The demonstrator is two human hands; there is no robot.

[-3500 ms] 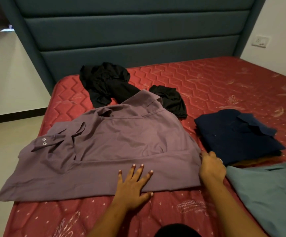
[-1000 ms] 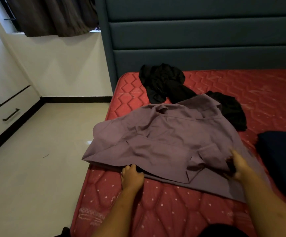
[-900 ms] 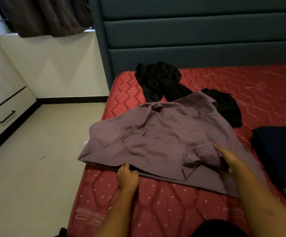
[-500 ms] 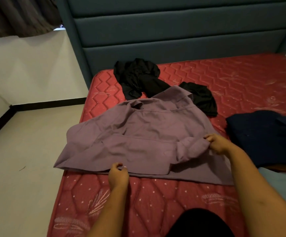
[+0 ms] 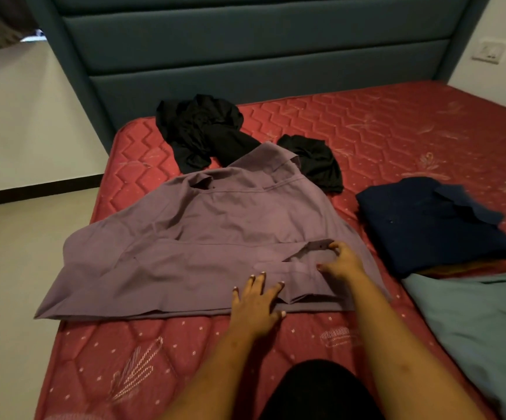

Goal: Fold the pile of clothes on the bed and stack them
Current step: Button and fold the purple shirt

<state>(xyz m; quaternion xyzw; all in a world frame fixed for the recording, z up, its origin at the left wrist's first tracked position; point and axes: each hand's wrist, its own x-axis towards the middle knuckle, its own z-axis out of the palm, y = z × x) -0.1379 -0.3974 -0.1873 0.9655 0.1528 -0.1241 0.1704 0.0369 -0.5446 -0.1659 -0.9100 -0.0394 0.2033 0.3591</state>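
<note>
My purple shirt point(image 5: 215, 237) lies on the mattress point(image 5: 397, 125), collar toward one o'clock, hem running nine to three nearest me. My left hand point(image 5: 256, 301) presses flat, fingers spread, on the hem; my right hand point(image 5: 341, 262) pinches the sleeve cuff point(image 5: 318, 245).

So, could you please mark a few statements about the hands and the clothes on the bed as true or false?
1. The left hand presses flat on the purple shirt near its hem. True.
2. A folded navy shirt lies on the mattress, right of the purple shirt. True.
3. The right hand grips the navy shirt. False: it pinches the purple shirt's sleeve cuff.
4. The black clothes are neatly folded. False: they lie crumpled near the headboard.
5. The purple shirt is stacked on the navy shirt. False: it lies spread out beside it.
</note>
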